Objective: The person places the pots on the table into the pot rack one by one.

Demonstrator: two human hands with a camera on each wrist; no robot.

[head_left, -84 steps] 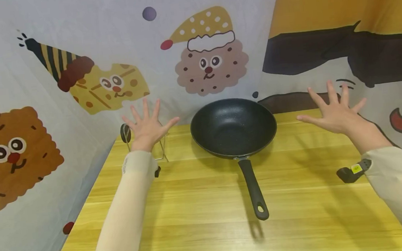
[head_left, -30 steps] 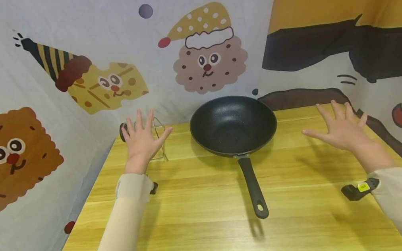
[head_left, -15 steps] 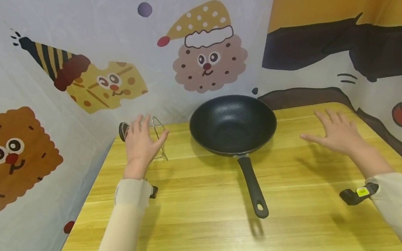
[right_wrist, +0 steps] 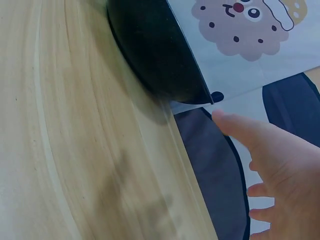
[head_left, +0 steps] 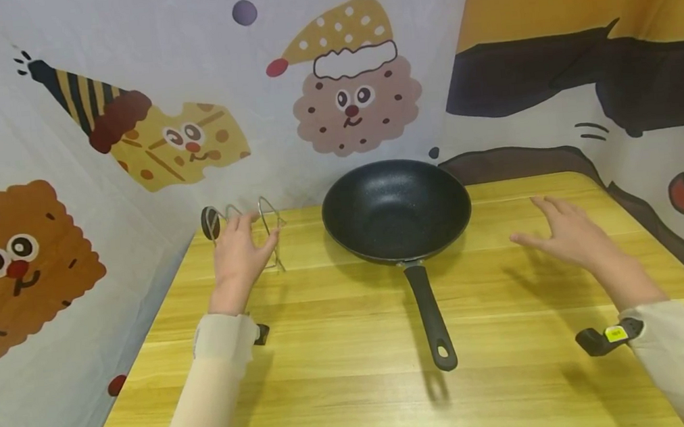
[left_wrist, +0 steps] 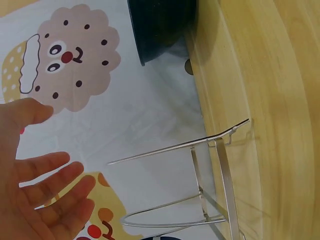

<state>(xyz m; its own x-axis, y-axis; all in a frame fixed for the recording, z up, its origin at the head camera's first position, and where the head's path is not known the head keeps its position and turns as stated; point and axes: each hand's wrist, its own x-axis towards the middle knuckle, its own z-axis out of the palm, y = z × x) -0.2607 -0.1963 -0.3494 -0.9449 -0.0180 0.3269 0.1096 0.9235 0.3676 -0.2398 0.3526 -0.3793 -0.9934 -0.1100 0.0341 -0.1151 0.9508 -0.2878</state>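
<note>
A black wok (head_left: pixel 397 212) sits on the wooden table, its dark handle (head_left: pixel 429 321) pointing toward me. Left of it stands a thin metal wire rack (left_wrist: pixel 227 180), with a dark round disc (head_left: pixel 206 223) at its left side. My left hand (head_left: pixel 238 253) overlaps the rack in the head view; the left wrist view shows a gap between them, fingers slightly bent, thumb spread, holding nothing. To the wok's right, my right hand (head_left: pixel 572 234) hovers above the table, palm down with the thumb toward the wok. Nothing is in it.
A cloth (head_left: pixel 284 110) printed with cartoon food stands behind the table and along its left. The wooden table (head_left: pixel 342 349) ends at the cloth. Each wrist carries a small dark camera mount, the right one (head_left: pixel 600 339) with a yellow label.
Both hands have come lower and nearer to me, their spread fingers relaxing into a slight bend. The wok and rack have stayed in place; the view has tilted slightly.
</note>
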